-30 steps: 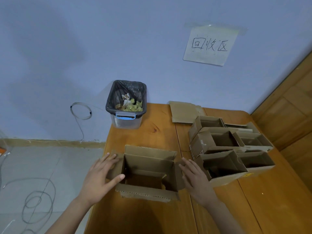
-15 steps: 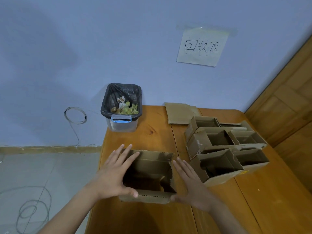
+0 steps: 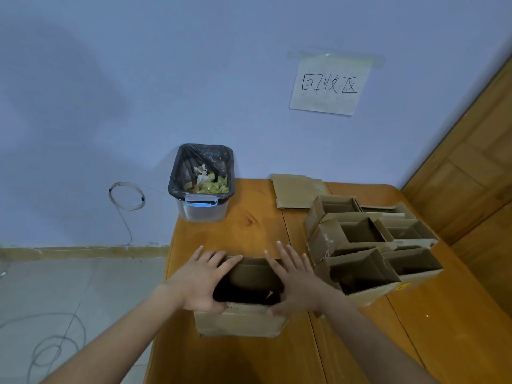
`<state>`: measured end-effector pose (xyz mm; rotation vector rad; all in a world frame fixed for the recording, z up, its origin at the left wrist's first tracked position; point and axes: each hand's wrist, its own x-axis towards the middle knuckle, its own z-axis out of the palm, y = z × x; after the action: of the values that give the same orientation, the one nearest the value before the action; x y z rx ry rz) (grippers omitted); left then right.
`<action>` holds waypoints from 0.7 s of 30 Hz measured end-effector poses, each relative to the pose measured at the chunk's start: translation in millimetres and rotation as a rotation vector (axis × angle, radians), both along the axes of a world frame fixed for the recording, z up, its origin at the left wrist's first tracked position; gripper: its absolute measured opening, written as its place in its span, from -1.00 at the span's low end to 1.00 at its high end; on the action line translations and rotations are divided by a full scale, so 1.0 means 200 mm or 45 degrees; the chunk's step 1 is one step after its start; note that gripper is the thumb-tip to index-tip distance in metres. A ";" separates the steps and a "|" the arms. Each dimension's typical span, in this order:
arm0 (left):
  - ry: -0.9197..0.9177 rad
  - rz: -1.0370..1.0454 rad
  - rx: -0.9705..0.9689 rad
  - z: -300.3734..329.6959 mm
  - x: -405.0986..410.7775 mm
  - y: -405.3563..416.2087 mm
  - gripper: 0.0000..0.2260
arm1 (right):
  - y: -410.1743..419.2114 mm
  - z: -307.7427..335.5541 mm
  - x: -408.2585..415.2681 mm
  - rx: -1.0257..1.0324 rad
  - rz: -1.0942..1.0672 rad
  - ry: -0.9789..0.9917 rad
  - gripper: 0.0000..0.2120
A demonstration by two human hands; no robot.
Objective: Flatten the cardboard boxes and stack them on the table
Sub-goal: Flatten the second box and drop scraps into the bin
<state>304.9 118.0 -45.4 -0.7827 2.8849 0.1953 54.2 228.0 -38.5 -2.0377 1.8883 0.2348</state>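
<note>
Head view showed both hands on one open box (image 3: 240, 318) at the near edge of the table (image 3: 249, 223). The left hand (image 3: 201, 281) lay over the box's left wall, fingers straight across the top edge and the thumb hooked along the near rim. The right hand (image 3: 296, 284) mirrored it on the right wall, fingers spread and straight, thumb at the near rim. Neither grip was a closed one; both hands were flat, pressing from the two sides, holding the box between them and nothing else.

The box stood upright, its top open and its inside dark; whether its bottom flaps were free could not be told.

Just to its right stood a cluster of open boxes (image 3: 368, 245), not yet flattened, the nearest close to the right hand. Behind them lay a flattened sheet of cardboard (image 3: 296, 189), apparently the start of the stack. A bin with a black liner (image 3: 202, 184) stood at the far left corner.

Risks, as judged: if the bottom remained locked, side pressure would buckle or tear the walls instead of folding them. The box sat near the table's front edge and could slide off under uneven pressure. A wide sweep of the right elbow could knock the neighbouring boxes.
</note>
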 end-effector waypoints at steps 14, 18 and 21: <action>0.238 0.102 -0.034 -0.05 0.07 0.10 -0.19 | 0.09 0.00 0.03 -0.230 0.064 -0.133 -0.10; 0.319 0.099 -0.045 -0.01 0.09 0.16 -0.21 | 0.15 0.03 0.03 -0.272 0.085 -0.164 -0.13; 0.310 0.106 -0.028 0.03 0.09 0.20 -0.19 | 0.19 0.08 0.01 -0.260 0.086 -0.231 -0.14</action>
<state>323.8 157.1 -39.5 -0.9453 3.0867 0.2877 57.2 265.5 -23.4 -2.1743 1.7968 -0.1284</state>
